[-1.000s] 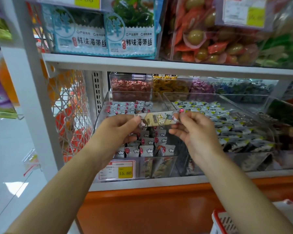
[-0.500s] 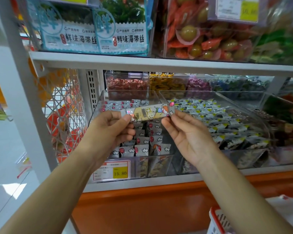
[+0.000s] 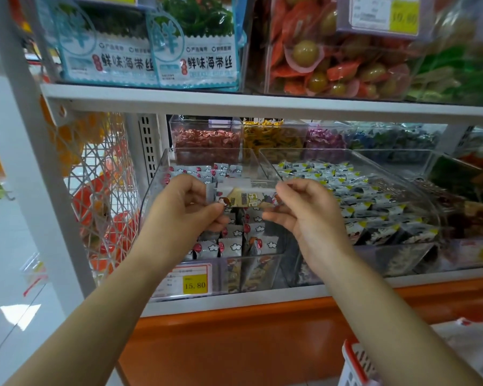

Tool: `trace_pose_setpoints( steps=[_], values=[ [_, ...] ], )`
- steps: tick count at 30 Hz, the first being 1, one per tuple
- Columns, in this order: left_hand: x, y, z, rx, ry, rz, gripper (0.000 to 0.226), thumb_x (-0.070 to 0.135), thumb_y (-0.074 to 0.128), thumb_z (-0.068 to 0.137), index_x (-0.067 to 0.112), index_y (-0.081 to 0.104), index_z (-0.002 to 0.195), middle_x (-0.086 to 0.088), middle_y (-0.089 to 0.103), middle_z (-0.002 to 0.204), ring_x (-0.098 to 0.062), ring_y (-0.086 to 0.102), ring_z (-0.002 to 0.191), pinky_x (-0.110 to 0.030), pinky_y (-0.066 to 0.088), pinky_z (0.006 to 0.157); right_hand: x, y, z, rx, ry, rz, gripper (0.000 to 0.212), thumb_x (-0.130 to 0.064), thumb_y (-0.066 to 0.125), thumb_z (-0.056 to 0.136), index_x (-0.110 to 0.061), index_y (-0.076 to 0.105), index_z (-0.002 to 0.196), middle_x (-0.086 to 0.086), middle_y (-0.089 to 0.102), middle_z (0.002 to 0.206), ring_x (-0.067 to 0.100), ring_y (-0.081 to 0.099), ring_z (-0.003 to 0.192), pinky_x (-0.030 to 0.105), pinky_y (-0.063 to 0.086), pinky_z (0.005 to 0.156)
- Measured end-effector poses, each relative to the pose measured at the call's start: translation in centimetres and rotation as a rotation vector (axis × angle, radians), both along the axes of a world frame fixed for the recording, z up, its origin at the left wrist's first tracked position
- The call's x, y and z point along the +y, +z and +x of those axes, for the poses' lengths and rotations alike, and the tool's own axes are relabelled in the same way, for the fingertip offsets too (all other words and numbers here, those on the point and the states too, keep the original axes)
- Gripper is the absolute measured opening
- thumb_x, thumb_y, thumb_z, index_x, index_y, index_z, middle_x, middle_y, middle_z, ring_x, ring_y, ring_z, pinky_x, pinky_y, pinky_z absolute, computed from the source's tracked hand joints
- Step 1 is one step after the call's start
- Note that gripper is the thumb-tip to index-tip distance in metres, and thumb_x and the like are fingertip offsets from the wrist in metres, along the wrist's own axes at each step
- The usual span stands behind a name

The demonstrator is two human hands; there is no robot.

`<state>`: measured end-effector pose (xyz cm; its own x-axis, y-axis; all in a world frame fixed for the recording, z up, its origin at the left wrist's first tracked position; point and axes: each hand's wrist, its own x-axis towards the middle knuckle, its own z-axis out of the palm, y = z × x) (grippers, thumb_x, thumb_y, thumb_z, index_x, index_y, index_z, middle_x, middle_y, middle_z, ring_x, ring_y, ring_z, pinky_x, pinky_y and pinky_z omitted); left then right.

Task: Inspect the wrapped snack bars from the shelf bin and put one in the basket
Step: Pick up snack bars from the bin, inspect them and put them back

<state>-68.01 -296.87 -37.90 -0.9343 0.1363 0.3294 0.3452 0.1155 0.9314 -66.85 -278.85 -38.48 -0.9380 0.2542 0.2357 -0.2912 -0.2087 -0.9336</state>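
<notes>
Fingertips of the left hand (image 3: pixel 188 207) and right hand (image 3: pixel 304 210) are being pinched on opposite ends of a snack bar (image 3: pixel 246 196), held level above the clear bin (image 3: pixel 162 188). Its print is being shown too blurred to read; "15.80" is being displayed on the yellow price tag (image 3: pixel 195 284) below, and the basket (image 3: pixel 356 366) is being glimpsed at bottom right.

Wrapped snack bar (image 3: pixel 246 198) horizontal above clear bin (image 3: pixel 151 196); red-white basket (image 3: pixel 356 366) bottom right.
</notes>
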Motion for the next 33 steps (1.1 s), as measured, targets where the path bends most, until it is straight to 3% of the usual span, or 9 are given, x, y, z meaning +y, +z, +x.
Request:
trace_pose_setpoints(
  steps=[6,10,14,17,21,25,28,33],
  values=[
    [-0.2,0.6,0.1,-0.095,0.003,0.140,0.030,0.018,0.064,0.084,0.003,0.051,0.106,-0.017,0.068,0.093,-0.022,0.071,0.073,-0.021,0.056,0.062,-0.2,0.0,0.2,0.059,0.088,0.192,0.029,0.005,0.055,0.088,-0.018,0.065,0.104,0.008,0.061,0.113,0.015,0.069,0.090,0.028,0.057,0.076],
    [-0.2,0.6,0.3,-0.101,-0.036,0.070,0.029,0.017,0.060,0.086,0.014,0.060,0.115,-0.009,0.067,0.101,-0.017,0.071,0.078,-0.018,0.055,0.066,-0.3,-0.1,0.1,0.054,0.095,0.211,0.020,-0.005,0.059,0.088,-0.015,0.070,0.100,0.006,0.068,0.101,0.018,0.068,0.091,0.028,0.057,0.075],
    [-0.2,0.7,0.6,-0.093,-0.038,0.003,0.026,0.016,0.062,0.086,0.017,0.064,0.112,-0.006,0.065,0.101,-0.017,0.071,0.077,-0.021,0.057,0.069,-0.3,-0.3,0.0,0.056,-0.004,0.304,0.009,-0.017,0.067,0.083,-0.023,0.075,0.082,0.000,0.072,0.091,0.021,0.066,0.094,0.045,0.054,0.085],
    [-0.1,0.9,0.7,-0.097,-0.051,-0.027,0.023,0.014,0.063,0.085,0.015,0.064,0.108,-0.008,0.067,0.098,-0.019,0.071,0.076,-0.027,0.058,0.070,-0.2,-0.3,0.0,0.077,-0.055,0.330,0.012,-0.020,0.068,0.083,-0.024,0.074,0.073,0.004,0.070,0.081,0.026,0.067,0.087,0.050,0.054,0.081],
    [0.3,0.8,0.8,-0.138,-0.062,-0.073,0.011,0.018,0.064,0.085,0.015,0.063,0.095,-0.009,0.067,0.099,-0.020,0.070,0.083,-0.035,0.058,0.078,-0.2,-0.3,0.0,0.133,-0.116,0.360,0.019,-0.019,0.065,0.086,-0.009,0.067,0.070,0.036,0.056,0.083,0.045,0.059,0.079,0.055,0.055,0.069],
    [0.4,0.8,0.6,-0.149,-0.015,-0.050,0.023,0.025,0.063,0.085,0.002,0.059,0.083,-0.016,0.065,0.091,-0.019,0.067,0.075,-0.025,0.057,0.063,-0.5,-0.3,0.1,0.192,-0.083,0.447,0.034,-0.020,0.062,0.088,0.011,0.061,0.073,0.039,0.052,0.074,0.053,0.053,0.075,0.064,0.047,0.063],
    [0.0,0.9,0.4,-0.063,0.049,-0.136,0.029,0.028,0.063,0.085,0.001,0.063,0.075,-0.019,0.064,0.080,-0.012,0.061,0.061,-0.014,0.048,0.051,-0.5,-0.2,0.3,0.193,-0.077,0.468,0.030,-0.018,0.062,0.088,0.007,0.065,0.072,0.036,0.055,0.073,0.049,0.057,0.072,0.062,0.049,0.061],
    [-0.6,1.0,0.2,0.010,0.090,-0.224,0.029,0.028,0.064,0.083,0.005,0.065,0.065,-0.008,0.066,0.067,-0.005,0.060,0.051,-0.013,0.047,0.045,-0.6,-0.2,0.5,0.117,0.003,0.467,0.022,-0.015,0.061,0.088,-0.015,0.073,0.069,0.008,0.069,0.069,0.024,0.068,0.070,0.048,0.058,0.062]
  ],
)
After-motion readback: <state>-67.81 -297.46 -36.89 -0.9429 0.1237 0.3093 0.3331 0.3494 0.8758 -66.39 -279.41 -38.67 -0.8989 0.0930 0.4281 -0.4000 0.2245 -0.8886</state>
